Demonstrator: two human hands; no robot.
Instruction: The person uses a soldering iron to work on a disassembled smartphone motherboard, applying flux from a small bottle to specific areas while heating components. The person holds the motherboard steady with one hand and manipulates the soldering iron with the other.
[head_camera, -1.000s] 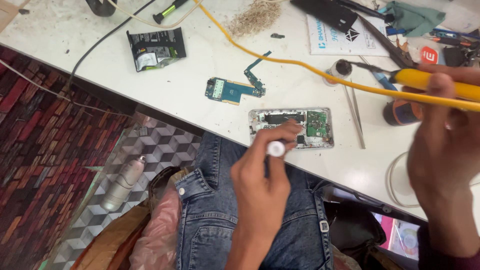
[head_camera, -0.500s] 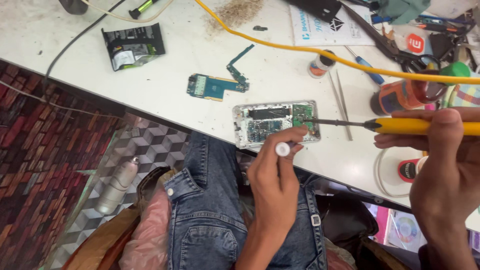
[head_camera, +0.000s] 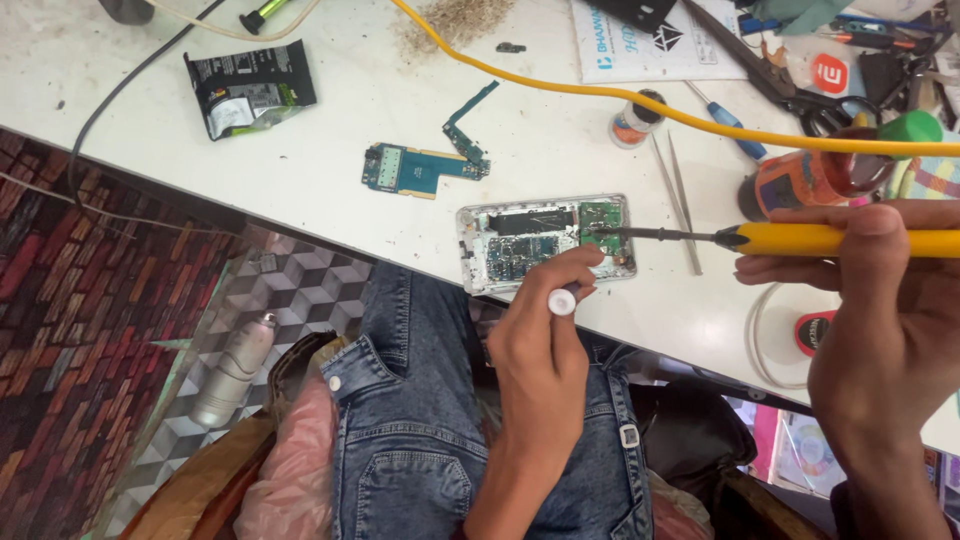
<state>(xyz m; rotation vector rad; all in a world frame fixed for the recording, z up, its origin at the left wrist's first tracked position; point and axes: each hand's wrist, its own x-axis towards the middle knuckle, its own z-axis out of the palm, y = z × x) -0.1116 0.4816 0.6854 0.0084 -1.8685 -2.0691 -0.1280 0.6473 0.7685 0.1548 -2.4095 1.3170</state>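
An opened phone with bare circuit boards lies near the front edge of the white table. My left hand rests against the phone's near edge and pinches a small white-tipped stick. My right hand grips the yellow handle of a soldering iron. Its dark tip touches the green board at the phone's right end.
A blue circuit board and a black battery lie to the left. Tweezers, a small jar, an orange jar and a yellow cable are behind the phone. My denim-clad lap is below the table edge.
My right hand has brought the soldering iron leftwards, so its tip now rests on the phone's green board. My left hand stays at the phone's edge.
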